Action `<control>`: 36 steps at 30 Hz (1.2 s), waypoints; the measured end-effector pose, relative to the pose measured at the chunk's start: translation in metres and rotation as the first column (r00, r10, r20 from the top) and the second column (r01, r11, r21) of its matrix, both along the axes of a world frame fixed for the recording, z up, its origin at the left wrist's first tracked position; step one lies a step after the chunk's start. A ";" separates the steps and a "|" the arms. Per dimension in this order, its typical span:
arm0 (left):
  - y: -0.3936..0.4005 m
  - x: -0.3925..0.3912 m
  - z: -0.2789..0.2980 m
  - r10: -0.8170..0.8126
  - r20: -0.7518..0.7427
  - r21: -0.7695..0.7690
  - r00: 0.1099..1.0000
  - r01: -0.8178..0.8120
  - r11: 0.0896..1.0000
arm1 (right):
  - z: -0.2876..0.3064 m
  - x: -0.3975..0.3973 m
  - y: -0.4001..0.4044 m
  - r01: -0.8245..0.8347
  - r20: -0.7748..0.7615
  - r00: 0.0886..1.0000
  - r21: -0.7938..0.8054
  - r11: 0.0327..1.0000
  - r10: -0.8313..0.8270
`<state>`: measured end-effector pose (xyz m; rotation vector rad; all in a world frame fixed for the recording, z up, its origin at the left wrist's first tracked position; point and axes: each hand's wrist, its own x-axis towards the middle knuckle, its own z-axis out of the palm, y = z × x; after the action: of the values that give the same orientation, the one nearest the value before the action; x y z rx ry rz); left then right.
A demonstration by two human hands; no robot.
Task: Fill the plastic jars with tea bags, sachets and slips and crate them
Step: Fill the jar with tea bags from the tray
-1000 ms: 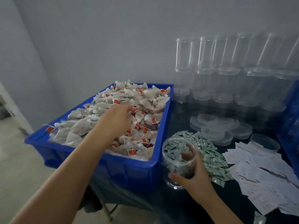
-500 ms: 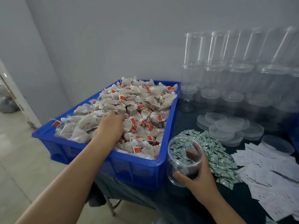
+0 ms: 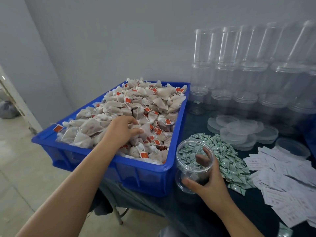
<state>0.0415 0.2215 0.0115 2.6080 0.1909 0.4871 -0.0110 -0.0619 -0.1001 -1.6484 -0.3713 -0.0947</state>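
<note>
A blue crate [image 3: 150, 177] heaped with white tea bags [image 3: 153, 103] bearing red tags stands at the table's left. My left hand [image 3: 122, 130] lies on the heap, its fingers curled round a tea bag. A clear plastic jar [image 3: 193, 168] stands tilted just right of the crate. My right hand [image 3: 207, 182] grips the jar, thumb in front and fingers behind. A few dark tea bags lie in its bottom. Green sachets [image 3: 229, 161] are piled right behind the jar. White paper slips [image 3: 287, 182] lie spread at the right.
Stacks of empty clear jars [image 3: 248, 71] line the wall at the back right. Loose clear lids [image 3: 239, 130] lie in front of them. The dark-clothed table's left edge [image 3: 119, 194] drops to a tiled floor [image 3: 25, 177].
My left hand has shifted a little to the right on the heap and closed its fingers on a tea bag. My right hand keeps its hold on the jar.
</note>
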 end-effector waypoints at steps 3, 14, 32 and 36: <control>0.003 0.001 -0.001 -0.042 -0.041 0.008 0.998 0.042 0.999 | 0.001 0.000 0.000 -0.006 -0.002 1.000 0.004 1.000 0.006; -0.052 -0.020 0.058 -0.441 0.123 -0.426 0.889 0.448 0.786 | -0.002 0.003 0.000 -0.035 -0.036 0.999 0.013 0.999 0.035; -0.142 -0.033 0.041 -0.609 -0.384 0.355 0.695 0.719 0.597 | -0.002 0.006 0.001 -0.092 -0.019 0.995 0.072 0.993 0.093; -0.160 -0.029 0.041 -0.582 -0.552 0.343 0.597 0.799 0.494 | -0.003 0.007 0.002 -0.061 0.009 0.998 0.062 0.996 0.060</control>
<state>0.0129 0.0616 0.0526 2.9716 -1.0747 -0.3286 -0.0045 -0.0597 -0.1030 -1.5746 -0.4192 -0.0657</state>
